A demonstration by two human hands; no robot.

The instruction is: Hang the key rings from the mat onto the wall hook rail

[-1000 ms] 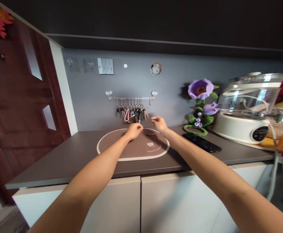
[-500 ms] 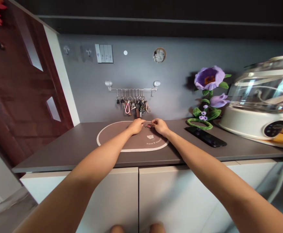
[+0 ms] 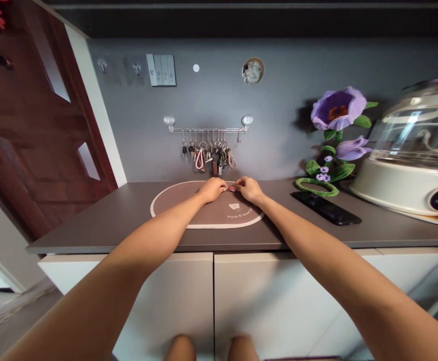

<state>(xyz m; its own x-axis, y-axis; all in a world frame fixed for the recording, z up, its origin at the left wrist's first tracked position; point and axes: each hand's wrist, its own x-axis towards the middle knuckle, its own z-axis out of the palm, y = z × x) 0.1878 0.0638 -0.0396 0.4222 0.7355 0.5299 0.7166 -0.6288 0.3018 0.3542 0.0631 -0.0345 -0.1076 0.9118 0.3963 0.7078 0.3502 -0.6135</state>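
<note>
Just one camera here, worn on the person's head, so no second view shared any part of the scene. It looked forward and down across a grey countertop [image 3: 102, 220] toward the grey back wall [image 3: 279, 100], pretty square-on. It sat about an arm's reach back: both bare forearms ran in from the bottom corners and met mid-frame over the oval mat [image 3: 204, 218]. The key rack [image 3: 207, 130] hung just above centre. A wooden door [image 3: 27, 125] filled the left edge, a steamer [image 3: 410, 165] got cropped at the right, white cabinet fronts [image 3: 271, 301] below.
</note>
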